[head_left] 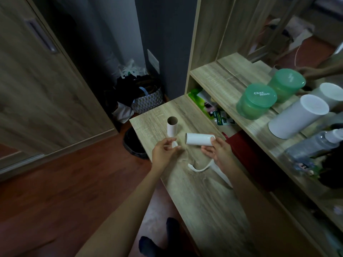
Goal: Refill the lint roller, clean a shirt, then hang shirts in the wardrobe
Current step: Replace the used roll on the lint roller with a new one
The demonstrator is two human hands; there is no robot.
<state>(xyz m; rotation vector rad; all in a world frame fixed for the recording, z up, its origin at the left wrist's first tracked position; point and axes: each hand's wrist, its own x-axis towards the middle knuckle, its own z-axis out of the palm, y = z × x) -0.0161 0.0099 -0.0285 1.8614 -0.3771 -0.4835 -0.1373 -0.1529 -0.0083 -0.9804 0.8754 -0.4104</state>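
Nearest the viewer, two dark-socked feet [171, 227] are standing on the reddish floor at the near edge of the wooden worktop [204, 210], and both bare forearms are reaching out over it. A white curved strip [199, 168] is lying flat on the worktop, just nearer than the hands. The left hand [163, 151] is hovering above the worktop's left side, its grip curled with thumb and fingertips pinching a small white piece [174, 145]. A cardboard tube [172, 127], white outside and brown within, is rising upright directly beyond that piece; whether the two are joined cannot be told. The right hand [217, 151] is holding a white roll [199, 139] level above the middle of the worktop, its grip closing around the roll's right end, with the open left end pointing toward the tube and stopping just short of it. A black bin [133, 143] is sitting on the floor against the worktop's left edge, and a patterned basket [148, 101] of dark clothes is standing beyond the worktop's far corner. On the shelf [222, 84] running along the worktop's right side, a green lidded container [257, 102], a white cylinder [297, 117] and a clear spray bottle [313, 143] are standing before a mirror.
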